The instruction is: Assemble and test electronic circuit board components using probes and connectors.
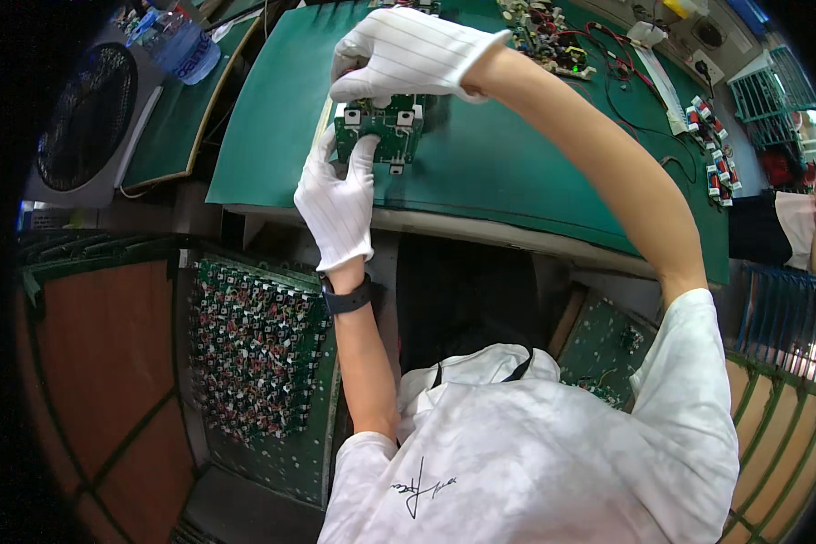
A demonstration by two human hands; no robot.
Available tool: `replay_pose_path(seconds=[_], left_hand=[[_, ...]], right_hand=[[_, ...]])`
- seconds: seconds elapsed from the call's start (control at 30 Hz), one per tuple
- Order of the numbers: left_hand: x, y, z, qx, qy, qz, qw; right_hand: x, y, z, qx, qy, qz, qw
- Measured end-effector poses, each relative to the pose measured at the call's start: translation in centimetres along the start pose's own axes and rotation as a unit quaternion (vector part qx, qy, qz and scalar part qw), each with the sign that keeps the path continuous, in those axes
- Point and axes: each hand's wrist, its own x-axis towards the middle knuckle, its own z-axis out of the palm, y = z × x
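A left hand [337, 201] in a white, pinstriped fabric glove pinched the 8 o'clock side of a green, rectangular circuit board [395, 140] between thumb and fingers. Apparently light and stiff, with fragile components, it called for holding by bare edges. At its 12 o'clock, the white-gloved right hand [406, 54] curled, its fingers' grip hidden. Both worked over the smooth green tabletop [494, 159]; component-crowded boards [542, 33] lay toward 2 o'clock.

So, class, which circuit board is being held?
The green circuit board in the left hand, with the right hand at its far side; the boards at lower left touch neither hand.
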Motion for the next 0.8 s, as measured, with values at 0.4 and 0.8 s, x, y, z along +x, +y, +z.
replay_pose_path(seconds=[0.4, 0.8], left_hand=[[1.1, -0.5, 1.3, 0.200, -0.010, 0.018, 0.980], [0.3, -1.5, 2.1, 0.177, 0.021, 0.135, 0.975]], right_hand=[[3.3, 2.5, 2.6, -0.157, 0.019, 0.016, 0.987], [1.3, 2.2, 0.7, -0.096, 0.178, -0.010, 0.979]])
